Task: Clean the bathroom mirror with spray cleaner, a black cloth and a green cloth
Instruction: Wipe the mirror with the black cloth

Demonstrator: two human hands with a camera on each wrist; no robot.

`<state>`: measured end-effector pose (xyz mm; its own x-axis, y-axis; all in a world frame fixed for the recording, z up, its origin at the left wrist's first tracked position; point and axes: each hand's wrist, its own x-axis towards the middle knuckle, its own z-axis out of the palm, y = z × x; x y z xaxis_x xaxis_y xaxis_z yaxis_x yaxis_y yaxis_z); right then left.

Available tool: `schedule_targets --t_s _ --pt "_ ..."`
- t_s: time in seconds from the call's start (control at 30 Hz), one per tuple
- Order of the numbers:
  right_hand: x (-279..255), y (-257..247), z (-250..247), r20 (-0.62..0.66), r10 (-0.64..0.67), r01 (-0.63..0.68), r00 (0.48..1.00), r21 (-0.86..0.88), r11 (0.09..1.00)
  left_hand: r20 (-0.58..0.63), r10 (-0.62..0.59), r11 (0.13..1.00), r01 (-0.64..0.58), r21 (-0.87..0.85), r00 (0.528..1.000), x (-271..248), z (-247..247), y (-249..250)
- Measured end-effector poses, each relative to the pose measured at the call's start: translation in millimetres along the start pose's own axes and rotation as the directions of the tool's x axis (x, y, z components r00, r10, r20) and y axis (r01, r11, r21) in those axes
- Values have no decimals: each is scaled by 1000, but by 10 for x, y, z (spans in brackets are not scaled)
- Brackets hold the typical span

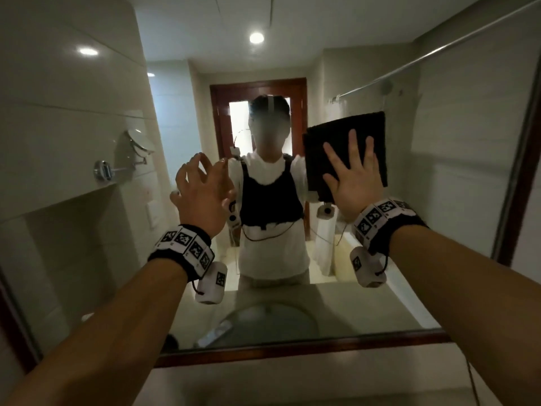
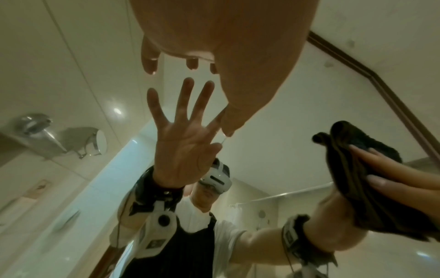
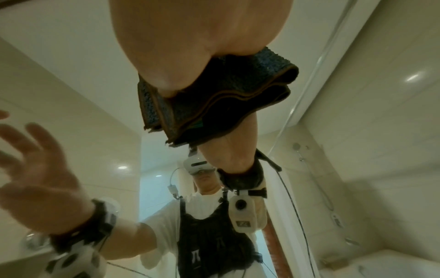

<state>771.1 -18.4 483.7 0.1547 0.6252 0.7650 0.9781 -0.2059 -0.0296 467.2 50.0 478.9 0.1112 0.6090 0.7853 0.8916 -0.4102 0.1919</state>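
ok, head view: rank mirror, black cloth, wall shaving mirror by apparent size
1. Mirror, fills most of the frame.
2. Black cloth, under the right hand.
3. Shaving mirror, smallest, though it sits farther away.

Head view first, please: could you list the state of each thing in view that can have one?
Folded black cloth: pressed flat against the glass by the right hand.
Right hand: open, fingers spread on the cloth.
Left hand: open, empty, fingers loosely bent, raised before the glass.
Wood-framed bathroom mirror: mounted upright.
Round chrome wall mirror: swung out on its arm.
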Motion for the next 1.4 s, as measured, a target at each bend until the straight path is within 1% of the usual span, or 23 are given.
schedule_targets --t_s 0.1,0.17,0.23,0.3,0.4,0.47,0.53,0.63,0.73,0.8,0.87,0.93,1.0,1.07,1.13,1.2,1.3,1.33,1.4 --pt "-95 538 5 19 74 -75 997 27 997 9 -4 1000 4 9 1000 -41 121 285" --pt "-152 839 6 28 96 -97 995 26 995 -2 -27 1000 27 6 1000 -36 169 436" --pt "-198 1055 0 48 118 -119 992 38 992 -13 -61 998 61 0 998 -22 211 534" --pt "-232 1169 -9 45 126 -129 991 61 990 -17 -83 996 83 -12 996 -11 241 567" --pt "-212 1131 25 13 153 -153 988 104 983 -22 -81 997 81 -8 996 -3 235 563" --pt "-86 978 12 -43 213 -205 976 136 969 -28 -75 997 75 -6 997 9 210 561" --pt "127 751 -55 -103 220 -205 970 138 969 -35 -67 998 68 1 997 5 190 554" --pt "483 340 -173 -188 96 -79 977 98 992 -42 -51 998 52 22 998 3 194 531" --pt "706 -150 -239 -224 -52 63 973 44 997 -37 -49 998 51 46 998 13 212 504" --pt "734 -504 -216 -200 -205 207 958 -14 978 -35 -43 998 45 49 998 16 230 483" --pt "687 -799 -125 -148 -357 345 922 -102 933 -41 -38 998 39 43 998 19 252 462" --pt "643 -920 -37 -110 -418 401 902 -148 904 -56 -36 999 38 34 998 19 267 464" --pt "663 -859 -38 -108 -432 414 895 -157 897 -65 -34 999 36 30 997 18 253 469" --pt "713 -663 -103 -145 -383 367 912 -126 922 -59 -27 999 28 25 998 32 213 468" --pt "748 -387 -190 -219 -237 234 946 -41 971 -60 -12 1000 13 19 998 68 152 437" --pt "757 -68 -244 -262 -76 88 962 32 996 -72 -10 1000 10 10 997 129 89 391" --pt "733 376 -298 -243 110 -88 964 99 991 -105 -12 1000 11 -9 994 240 14 318" --pt "723 462 -313 -229 151 -128 962 111 986 -117 -15 1000 14 -15 993 271 -4 291" --pt "711 513 -332 -217 191 -170 957 111 979 -126 -22 1000 20 -17 992 313 -23 242"
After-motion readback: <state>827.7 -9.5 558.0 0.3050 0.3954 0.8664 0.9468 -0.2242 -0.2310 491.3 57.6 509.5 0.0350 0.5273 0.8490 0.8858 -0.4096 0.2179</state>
